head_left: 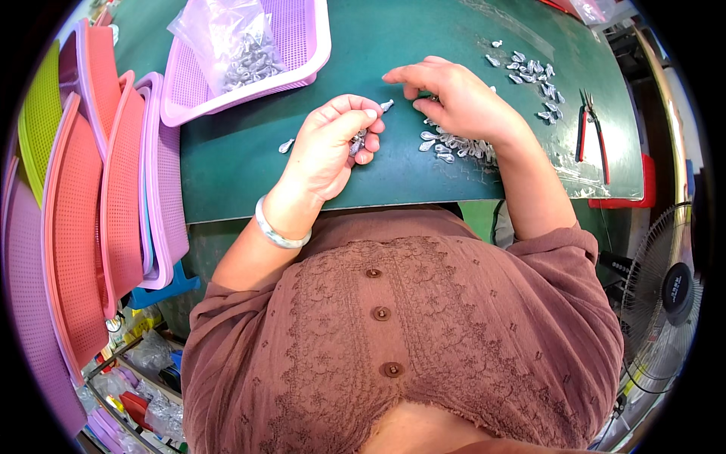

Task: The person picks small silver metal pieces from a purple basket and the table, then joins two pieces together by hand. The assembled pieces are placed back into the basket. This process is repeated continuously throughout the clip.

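Filling the near field, a brown buttoned blouse [382, 340] faces the edge of a green work table [246, 174]. A marbled bangle [266, 228] encircles the left wrist. Beyond it, the left hand [325, 144] is closed over the table: thumb and index finger pinch one small silver-grey teardrop-shaped piece [387, 106] at their tips, and further silver pieces [357, 142] show within the curled fingers. Their number cannot be told. One loose piece [286, 145] lies on the table just left of this hand.

The right hand [457, 98] is half open, palm downward, its index finger extended toward the left hand and the other fingers bent. Whether those fingers have hold of a piece cannot be told. Beneath it and on its near side lies a heap of like pieces [457, 147], partly hidden by the hand and wrist.

Along the left side stand nested perforated baskets [76, 242] in purple, coral and yellow-green. To the right of the right forearm lie red-handled pliers [600, 136], handles parted. Farther off, a scattered group of pieces [533, 72] lies on the table. At far left, a lilac basket [265, 89] contains a clear plastic bag [215, 38] holding more silver-grey pieces.
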`<act>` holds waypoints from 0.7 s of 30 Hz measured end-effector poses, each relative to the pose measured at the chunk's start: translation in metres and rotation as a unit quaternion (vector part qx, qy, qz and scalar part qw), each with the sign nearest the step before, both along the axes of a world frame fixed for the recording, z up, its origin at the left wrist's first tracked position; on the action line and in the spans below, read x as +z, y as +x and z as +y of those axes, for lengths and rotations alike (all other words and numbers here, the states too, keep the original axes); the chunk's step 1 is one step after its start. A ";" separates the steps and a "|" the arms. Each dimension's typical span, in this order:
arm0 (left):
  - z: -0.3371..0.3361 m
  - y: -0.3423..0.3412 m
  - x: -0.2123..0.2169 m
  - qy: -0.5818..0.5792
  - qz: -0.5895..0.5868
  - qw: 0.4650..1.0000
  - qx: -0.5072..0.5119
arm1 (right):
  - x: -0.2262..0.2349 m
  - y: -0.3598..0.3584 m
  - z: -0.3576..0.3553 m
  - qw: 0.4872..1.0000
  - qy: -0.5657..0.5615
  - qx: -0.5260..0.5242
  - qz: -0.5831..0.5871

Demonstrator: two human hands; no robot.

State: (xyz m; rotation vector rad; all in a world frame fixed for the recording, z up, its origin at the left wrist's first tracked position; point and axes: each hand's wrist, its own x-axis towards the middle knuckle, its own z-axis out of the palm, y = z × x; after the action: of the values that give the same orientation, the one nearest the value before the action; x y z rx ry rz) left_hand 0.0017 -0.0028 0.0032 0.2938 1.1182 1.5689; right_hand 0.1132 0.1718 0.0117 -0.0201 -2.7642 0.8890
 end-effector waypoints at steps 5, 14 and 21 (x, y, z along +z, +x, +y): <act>-0.001 0.000 -0.001 -0.007 0.002 1.000 0.014 | -0.003 -0.004 -0.009 0.999 -0.021 0.015 0.029; 0.000 0.001 -0.001 -0.003 0.015 1.000 0.022 | -0.013 -0.014 -0.029 0.999 0.016 0.022 0.035; -0.001 0.002 0.002 -0.015 0.016 0.999 0.027 | -0.010 -0.012 -0.021 0.957 -0.287 -0.019 0.039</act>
State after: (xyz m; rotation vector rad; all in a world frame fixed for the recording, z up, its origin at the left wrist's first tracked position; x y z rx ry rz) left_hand 0.0040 -0.0035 0.0047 0.2726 1.1824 1.5980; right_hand 0.1017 0.1504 0.0016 -0.1341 -2.3287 1.6051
